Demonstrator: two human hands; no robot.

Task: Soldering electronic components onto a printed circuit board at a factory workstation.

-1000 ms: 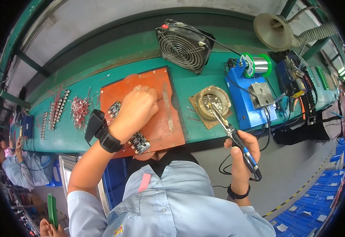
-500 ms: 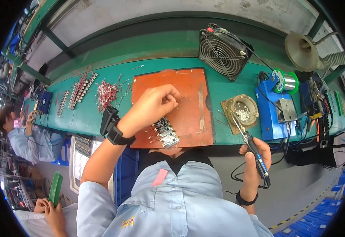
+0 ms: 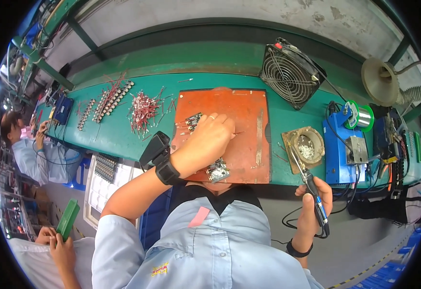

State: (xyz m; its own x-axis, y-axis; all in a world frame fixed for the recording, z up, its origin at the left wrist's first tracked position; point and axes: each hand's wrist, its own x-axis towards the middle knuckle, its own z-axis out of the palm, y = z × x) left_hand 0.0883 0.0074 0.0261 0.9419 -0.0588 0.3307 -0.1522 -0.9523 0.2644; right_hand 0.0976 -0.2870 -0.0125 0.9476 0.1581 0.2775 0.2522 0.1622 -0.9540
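Note:
My left hand is closed in a pinch above the orange-red work mat. A thin reddish wire pokes out beside its fingertips; most of it is hidden by the fingers. Small circuit boards with wire leads lie on the mat, some below the hand and others at its upper left, partly covered by it. In my right hand is a black and blue soldering iron, fingers wrapped round its handle. The iron's tip rests at the rim of a round pot with whitish bits inside.
A pile of red-wired parts and rows of round parts lie at the left. Behind stands a black fan. At the right are a blue soldering station, a solder wire spool and a fume funnel. Co-workers sit left.
My left hand has moved right and slightly down across the mat, still pinched. More circuit boards now show at its upper left. The view has shifted a little; the right hand keeps the iron at the pot.

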